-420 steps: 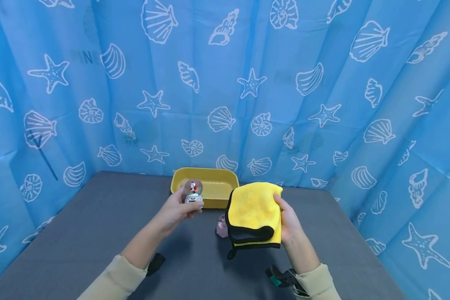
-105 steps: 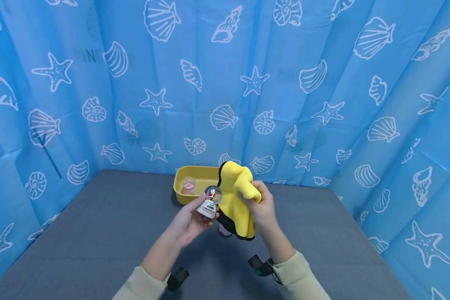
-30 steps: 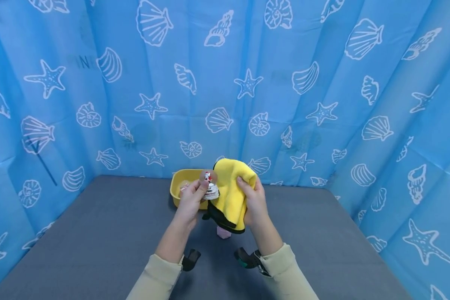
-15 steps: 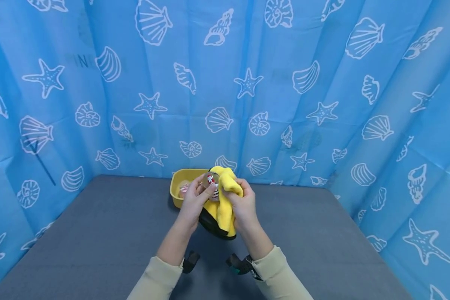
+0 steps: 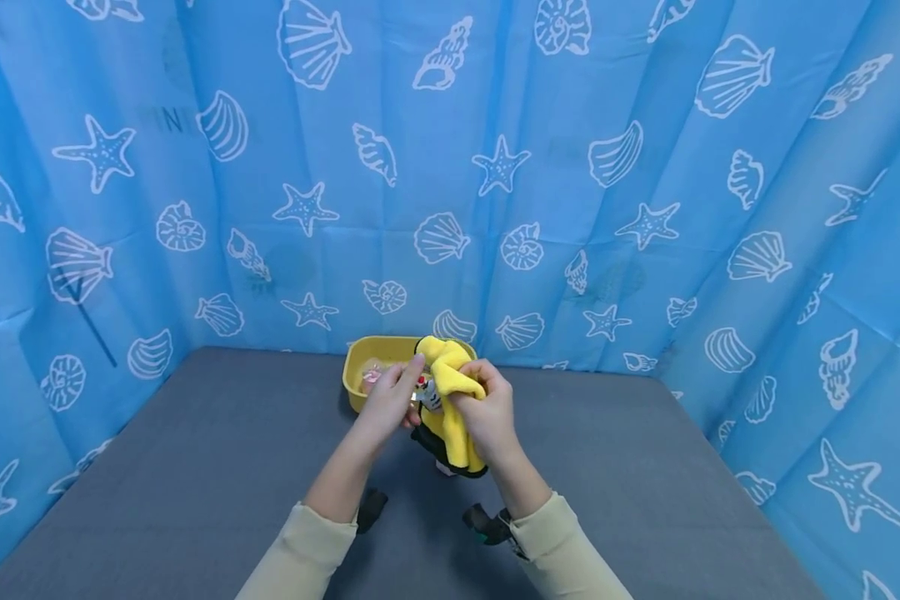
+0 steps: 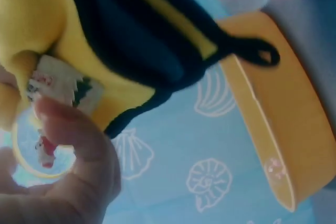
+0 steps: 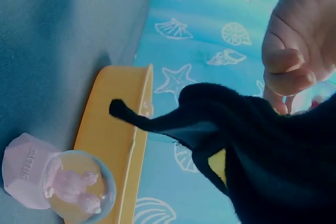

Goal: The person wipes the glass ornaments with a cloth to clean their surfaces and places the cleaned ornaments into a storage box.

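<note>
Left hand, head view: the left hand (image 5: 385, 407) grasps a Santa snow globe (image 5: 431, 397), holding it tilted above the grey table (image 5: 232, 458); the thumb covers most of the dome.
Right hand, head view: the right hand (image 5: 490, 410) pinches a yellow cloth (image 5: 448, 379), gathered up against the globe's white base.
Change, head view: half a second ago the dome showed clear of the thumb; now it tips toward the left hand, so the cloth work seems centred on the base.
Tray, head view: the yellow tray (image 5: 356, 402) behind the hands holds a pink-figured globe (image 5: 371, 377) at its left end.
Thumb, left wrist view: it lies across the base beside a printed green tree (image 6: 83, 89).
Cloth, left wrist view: a dark hanging loop (image 6: 257, 51) sticks out from its edge.
Cloth, right wrist view: its dark side hides the right fingers, so their grip cannot be told here.
Table, right wrist view: a pink snow globe (image 7: 76, 184) with a faceted base stands outside the tray.
</note>
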A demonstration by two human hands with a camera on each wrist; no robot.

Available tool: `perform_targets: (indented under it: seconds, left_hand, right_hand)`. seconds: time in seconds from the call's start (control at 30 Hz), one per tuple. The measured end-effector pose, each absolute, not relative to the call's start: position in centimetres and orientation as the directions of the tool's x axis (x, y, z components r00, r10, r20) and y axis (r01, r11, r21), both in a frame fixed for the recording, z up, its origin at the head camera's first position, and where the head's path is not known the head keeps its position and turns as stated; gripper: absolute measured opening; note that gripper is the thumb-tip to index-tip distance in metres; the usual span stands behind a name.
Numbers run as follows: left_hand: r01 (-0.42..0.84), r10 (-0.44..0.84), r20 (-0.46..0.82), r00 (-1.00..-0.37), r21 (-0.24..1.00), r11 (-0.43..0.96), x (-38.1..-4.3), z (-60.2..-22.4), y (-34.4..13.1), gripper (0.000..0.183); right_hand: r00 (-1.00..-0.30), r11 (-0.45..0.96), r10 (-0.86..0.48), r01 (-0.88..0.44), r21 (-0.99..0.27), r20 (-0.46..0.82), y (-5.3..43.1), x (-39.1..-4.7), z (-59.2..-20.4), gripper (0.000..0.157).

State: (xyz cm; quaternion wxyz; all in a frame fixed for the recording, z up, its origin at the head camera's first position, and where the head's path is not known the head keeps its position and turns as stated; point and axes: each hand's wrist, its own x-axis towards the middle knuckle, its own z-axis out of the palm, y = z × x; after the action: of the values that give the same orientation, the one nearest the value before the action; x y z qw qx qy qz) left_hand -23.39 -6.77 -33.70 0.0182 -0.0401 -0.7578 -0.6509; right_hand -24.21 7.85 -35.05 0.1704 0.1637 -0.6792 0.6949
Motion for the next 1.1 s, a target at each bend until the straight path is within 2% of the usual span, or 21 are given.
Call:
perform_targets:
  seconds: [0.17, 0.33, 0.5, 0.6, 0.73, 0.93, 1.1]
  left_hand:
    - [0.054, 0.099, 0.036, -0.994, 0.981, 0.186, -23.5, -33.9, -6.9, 0.062]
    - [-0.004, 0.118, -0.016, -0.993, 0.995, 0.102, -23.2, -34.4, -6.9, 0.056]
    - [-0.032, 0.147, -0.025, -0.989, 0.998, -0.045, -23.2, -34.9, -7.0, 0.044]
    - [-0.018, 0.148, -0.006, -0.989, 0.997, -0.081, -23.1, -35.0, -7.0, 0.040]
    - [0.031, 0.121, 0.040, -0.992, 0.997, -0.078, -22.9, -35.0, -6.9, 0.040]
    - [0.140, 0.062, 0.141, -0.988, 0.990, -0.028, -22.6, -35.1, -6.6, 0.042]
    - [0.217, 0.038, 0.217, -0.976, 0.976, 0.011, -22.5, -35.5, -6.4, 0.036]
  right_hand:
    - [-0.866, 0.032, -0.006, -0.499, -0.866, 0.499, 7.8, -24.2, -35.4, 0.013]
    - [-0.868, 0.023, 0.040, -0.494, -0.869, 0.494, 8.0, -24.4, -35.5, 0.013]
    - [-0.908, -0.084, 0.176, -0.399, -0.913, 0.381, 8.6, -24.8, -35.2, 0.012]
    - [-0.930, -0.173, 0.198, -0.343, -0.923, 0.309, 9.1, -24.9, -34.9, 0.014]
    - [-0.951, -0.217, 0.093, -0.309, -0.926, 0.296, 9.2, -24.4, -34.3, 0.023]
    - [-0.940, -0.118, -0.131, -0.299, -0.947, 0.314, 8.4, -24.1, -34.2, 0.030]
    - [-0.934, -0.029, -0.163, -0.319, -0.947, 0.319, 8.0, -24.2, -34.6, 0.021]
